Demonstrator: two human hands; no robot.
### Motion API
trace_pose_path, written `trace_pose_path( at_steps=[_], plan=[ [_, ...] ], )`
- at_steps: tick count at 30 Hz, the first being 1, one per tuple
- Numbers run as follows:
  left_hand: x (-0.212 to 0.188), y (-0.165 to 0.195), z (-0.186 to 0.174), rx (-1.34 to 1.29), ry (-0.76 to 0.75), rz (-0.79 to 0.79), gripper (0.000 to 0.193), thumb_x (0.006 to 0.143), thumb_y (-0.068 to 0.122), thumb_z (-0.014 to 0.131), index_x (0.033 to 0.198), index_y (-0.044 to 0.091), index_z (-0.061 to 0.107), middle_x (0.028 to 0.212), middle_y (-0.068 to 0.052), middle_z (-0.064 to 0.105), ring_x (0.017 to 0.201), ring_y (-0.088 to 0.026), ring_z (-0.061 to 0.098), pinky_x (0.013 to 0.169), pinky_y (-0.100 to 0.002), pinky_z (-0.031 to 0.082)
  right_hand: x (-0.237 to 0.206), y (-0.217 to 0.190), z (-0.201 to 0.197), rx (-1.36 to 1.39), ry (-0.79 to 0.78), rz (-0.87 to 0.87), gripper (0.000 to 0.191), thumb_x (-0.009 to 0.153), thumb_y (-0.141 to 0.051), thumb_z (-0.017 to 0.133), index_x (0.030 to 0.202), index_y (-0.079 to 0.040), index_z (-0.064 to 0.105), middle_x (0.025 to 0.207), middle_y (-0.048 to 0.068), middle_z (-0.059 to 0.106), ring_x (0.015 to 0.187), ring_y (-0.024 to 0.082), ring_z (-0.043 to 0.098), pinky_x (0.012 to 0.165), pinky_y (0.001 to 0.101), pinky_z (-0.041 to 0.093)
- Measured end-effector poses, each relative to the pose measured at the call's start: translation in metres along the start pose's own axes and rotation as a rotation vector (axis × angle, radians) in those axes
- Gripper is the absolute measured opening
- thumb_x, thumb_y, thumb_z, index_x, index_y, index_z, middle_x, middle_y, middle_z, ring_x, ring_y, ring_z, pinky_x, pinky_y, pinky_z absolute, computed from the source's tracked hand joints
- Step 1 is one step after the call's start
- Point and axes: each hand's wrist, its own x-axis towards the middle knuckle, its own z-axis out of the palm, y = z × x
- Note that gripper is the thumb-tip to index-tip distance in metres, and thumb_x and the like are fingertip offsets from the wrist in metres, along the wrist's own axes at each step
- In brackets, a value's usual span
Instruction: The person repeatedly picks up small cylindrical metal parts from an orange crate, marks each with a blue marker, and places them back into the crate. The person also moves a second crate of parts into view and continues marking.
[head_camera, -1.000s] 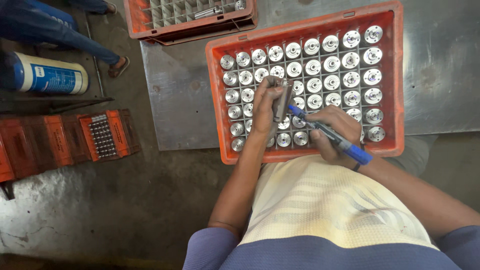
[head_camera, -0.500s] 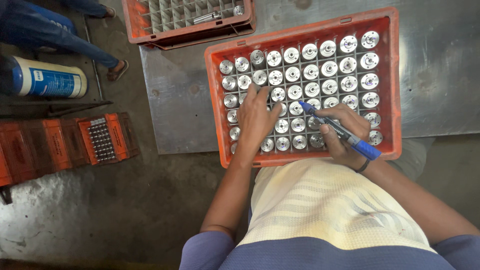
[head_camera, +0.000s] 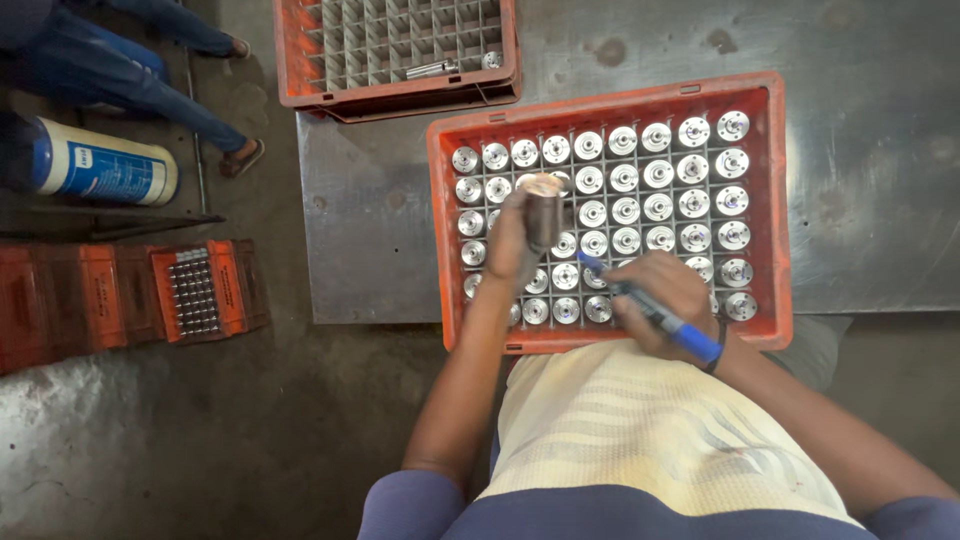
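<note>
Metal cylinder (head_camera: 544, 208): dull grey, round flanged top, lifted clear of the orange crate (head_camera: 775, 210) and gripped upright in left hand (head_camera: 515, 240). Blue marker (head_camera: 655, 310): slim barrel, lying slantwise in right hand (head_camera: 665, 300), tip toward the cylinder, over the crate's near rows. Crate on steel table, cells filled with like cylinders standing on end.

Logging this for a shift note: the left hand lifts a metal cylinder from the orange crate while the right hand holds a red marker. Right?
Not quite: the head view shows the marker in the right hand is blue. The left hand does hold a metal cylinder above the orange crate.
</note>
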Motion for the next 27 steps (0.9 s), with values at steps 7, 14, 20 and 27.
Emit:
trace_pose_path(
  at_steps=[7, 14, 20, 27],
  plan=[
    [-0.002, -0.044, 0.014, 0.266, 0.083, 0.103, 0.035, 0.112, 0.042, 0.048, 0.110, 0.009, 0.061, 0.098, 0.002, 0.058, 0.084, -0.005, 0.050, 0.071, -0.020, 0.040, 0.005, -0.007, 0.003, 0.034, -0.073, -0.029, 0.017, 0.092, -0.008, 0.066, 0.106, 0.001, 0.068, 0.090, 0.014, 0.070, 0.076, 0.027, 0.066, 0.070, 0.0379, 0.052],
    [-0.009, -0.030, 0.027, 0.328, 0.060, 0.113, 0.024, 0.093, 0.029, 0.064, 0.104, 0.011, 0.054, 0.087, -0.001, 0.058, 0.070, -0.012, 0.058, 0.055, -0.029, 0.048, -0.004, -0.002, 0.003, 0.085, -0.090, -0.001, 0.018, 0.091, -0.009, 0.066, 0.105, 0.001, 0.069, 0.085, 0.012, 0.069, 0.075, 0.025, 0.065, 0.069, 0.0380, 0.051],
    [-0.013, -0.015, 0.029, 0.146, -0.060, 0.013, 0.028, 0.092, 0.030, 0.062, 0.109, 0.009, 0.054, 0.085, -0.010, 0.067, 0.067, -0.018, 0.067, 0.057, -0.032, 0.055, -0.007, 0.000, 0.007, 0.112, -0.090, 0.091, 0.017, 0.093, -0.013, 0.066, 0.104, 0.000, 0.070, 0.086, 0.012, 0.071, 0.075, 0.023, 0.068, 0.068, 0.0349, 0.054],
    [-0.036, 0.027, 0.038, 1.676, 0.096, 0.316, 0.044, 0.079, 0.028, 0.078, 0.118, 0.013, 0.065, 0.109, -0.020, 0.066, 0.082, -0.033, 0.072, 0.074, -0.047, 0.058, -0.007, -0.004, -0.004, 0.060, 0.109, 0.236, 0.021, 0.099, -0.014, 0.064, 0.111, 0.002, 0.069, 0.091, 0.015, 0.069, 0.078, 0.022, 0.068, 0.069, 0.0327, 0.052]
  ],
)
